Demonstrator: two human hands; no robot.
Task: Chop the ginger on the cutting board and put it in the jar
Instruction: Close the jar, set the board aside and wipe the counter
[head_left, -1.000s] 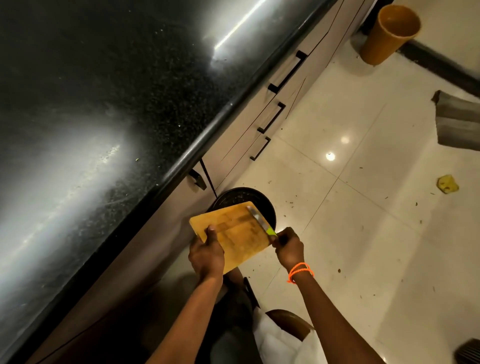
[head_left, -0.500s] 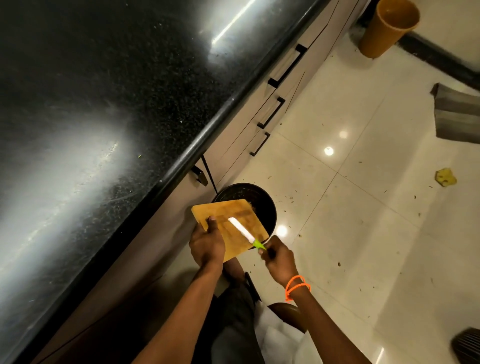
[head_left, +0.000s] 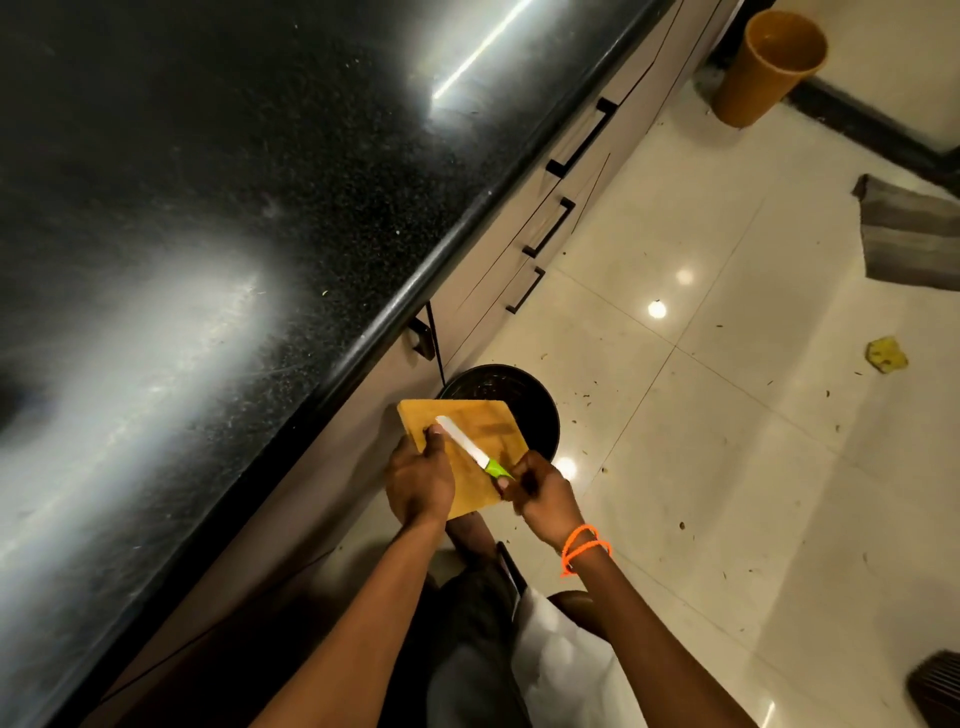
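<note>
Left hand: the left hand (head_left: 420, 480) grips the near left edge of the cutting board (head_left: 470, 452), thumb curled on top, fingers under it out of sight.
Right hand: the right hand (head_left: 543, 491) is curled round the green handle of the knife (head_left: 472, 449), just right of the board's near corner.
Knife: white blade laid across the board's top face, tip pointing away from the right hand and ending just beside the left thumb.
Cutting board: held in the air, its far end over the black bin (head_left: 524, 402) that stands beyond both hands.
Ginger: cannot tell; no pieces can be made out on the board.
Counter: black countertop (head_left: 234, 208) to the left of the left hand.
Floor: orange bucket (head_left: 766, 67) far beyond the right hand; 1 yellow scrap (head_left: 887, 355) well to its right.
</note>
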